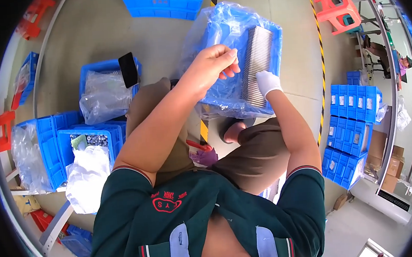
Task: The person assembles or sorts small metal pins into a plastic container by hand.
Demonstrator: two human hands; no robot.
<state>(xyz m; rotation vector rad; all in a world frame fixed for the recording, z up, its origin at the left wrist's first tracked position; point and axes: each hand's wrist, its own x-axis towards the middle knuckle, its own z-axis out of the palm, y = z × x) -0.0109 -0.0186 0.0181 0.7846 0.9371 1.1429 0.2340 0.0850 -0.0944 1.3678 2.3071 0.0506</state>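
Note:
My bare left hand hovers over the left part of a blue plastic crate lined with clear plastic film. Its thumb and fingers are drawn together; whatever may be between them is too small or hidden to make out. In a white glove, my right hand is at the right side of a long row of thin silvery metal pieces, packed closely on edge in the crate. The gloved fingers point toward the row and are mostly hidden, so their grip does not show.
Left of my knee, a black phone lies on a blue crate with plastic-wrapped pieces. Nearer stands a blue bin of small metal parts with white cloth. Stacked blue crates and a red stool stand right.

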